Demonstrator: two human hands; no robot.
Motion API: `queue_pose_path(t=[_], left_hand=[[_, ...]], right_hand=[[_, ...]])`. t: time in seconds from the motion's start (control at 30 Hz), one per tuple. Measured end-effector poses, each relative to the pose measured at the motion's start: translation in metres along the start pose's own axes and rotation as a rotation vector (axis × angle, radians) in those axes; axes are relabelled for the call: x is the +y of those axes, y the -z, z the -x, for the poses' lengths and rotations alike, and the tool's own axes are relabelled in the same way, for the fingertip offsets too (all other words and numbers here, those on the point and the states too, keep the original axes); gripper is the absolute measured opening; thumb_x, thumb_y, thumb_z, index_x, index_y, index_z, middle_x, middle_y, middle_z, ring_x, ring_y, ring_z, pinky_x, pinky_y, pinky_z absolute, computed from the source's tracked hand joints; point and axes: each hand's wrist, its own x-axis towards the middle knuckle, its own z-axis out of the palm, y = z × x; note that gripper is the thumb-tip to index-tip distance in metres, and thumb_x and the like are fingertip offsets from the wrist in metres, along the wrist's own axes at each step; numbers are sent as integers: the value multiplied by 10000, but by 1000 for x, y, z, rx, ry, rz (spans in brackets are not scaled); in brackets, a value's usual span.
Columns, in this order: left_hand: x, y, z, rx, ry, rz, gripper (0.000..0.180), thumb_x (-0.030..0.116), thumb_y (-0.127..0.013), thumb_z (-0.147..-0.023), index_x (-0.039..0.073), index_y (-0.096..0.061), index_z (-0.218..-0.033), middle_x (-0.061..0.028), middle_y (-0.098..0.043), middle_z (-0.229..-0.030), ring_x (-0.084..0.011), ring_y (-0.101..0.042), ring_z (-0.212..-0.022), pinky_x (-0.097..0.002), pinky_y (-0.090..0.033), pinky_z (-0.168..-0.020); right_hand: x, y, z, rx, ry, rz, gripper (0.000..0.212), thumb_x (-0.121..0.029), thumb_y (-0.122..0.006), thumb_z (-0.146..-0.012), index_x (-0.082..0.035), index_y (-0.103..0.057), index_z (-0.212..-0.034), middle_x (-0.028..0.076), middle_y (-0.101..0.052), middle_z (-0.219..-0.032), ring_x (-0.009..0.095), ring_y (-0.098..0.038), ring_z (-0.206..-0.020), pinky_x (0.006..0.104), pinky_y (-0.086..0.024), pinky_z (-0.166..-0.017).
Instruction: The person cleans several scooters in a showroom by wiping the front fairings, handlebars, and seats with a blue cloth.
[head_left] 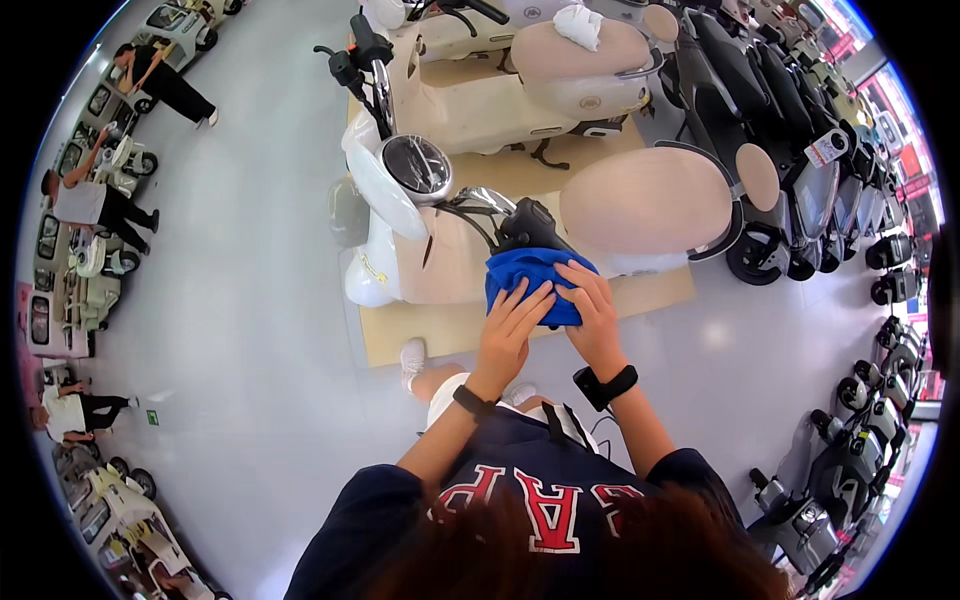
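A blue cloth [522,266] is draped round the near end of the handlebar on a cream scooter [470,265]. From the left, my left hand [512,328] presses its fingers into the cloth, and my right hand [592,308] grips its right side. Both hands are closed on the cloth, which hides the handlebar grip. Just beyond the cloth are the black switch housing [528,222] and a chrome mirror stem or lever part [487,198]. The round gauge [416,165] sits farther left, and the beige seat [645,202] lies to the right.
A second cream scooter [480,110] stands just beyond, with a white cloth [578,27] on its seat. Both stand on a tan mat [640,292]. Dark scooters [765,90] crowd the right. Several people, including a person in black [170,85], and more scooters line the left.
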Motion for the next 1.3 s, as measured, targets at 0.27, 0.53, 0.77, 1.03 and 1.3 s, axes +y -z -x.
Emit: queue_pose_path(t=[0.27, 0.53, 0.77, 1.03, 1.3], left_hand=[[43, -24, 13, -134, -54, -17, 515, -87, -563, -789, 78, -682, -1262, -48, -628, -1380, -331, -534, -1340, -481, -438, -1092], [54, -44, -42, -89, 80, -139, 470, -107, -529, -875, 39, -638, -1308, -103, -620, -1395, -389, -531, -1336, -475, -434, -1108], [55, -114, 15, -322, 47, -62, 436, 3, -553, -857, 46, -645, -1281, -122, -645, -1326, -360, -607, -1211, -433, -511, -985], [25, -256, -59, -520, 259, 221, 378, -17, -535, -851, 26, -641, -1211, -153, -670, -1224, -370, -602, -1141, -461, -466, -997], [-3, -443, -192, -241, 108, 9, 663, -99, -566, -825, 67, -488, -1462, -119, -500, -1506, -382, -454, -1364, -500, -348, -1155]], right_hand=[[19, 38, 58, -55, -181, -122, 407, 118, -672, -639, -34, -604, -1010, 137, -664, -1229, 363, -615, -1151, 457, -488, -966], [50, 49, 2, -13, -35, -130, 489, 143, -630, -626, -29, -579, -1081, 98, -636, -1348, 363, -540, -1285, 456, -442, -1073], [98, 87, 86, -314, -259, -207, 411, 73, -657, -651, -43, -594, -1040, 133, -684, -1207, 377, -605, -1155, 452, -498, -967], [234, 142, 89, -399, -516, -203, 452, 66, -638, -769, -51, -598, -1204, 188, -677, -1132, 409, -628, -1082, 430, -503, -936], [403, 193, -2, -127, -254, 95, 528, 115, -621, -712, -27, -545, -1215, 144, -595, -1342, 390, -521, -1262, 469, -413, -1068]])
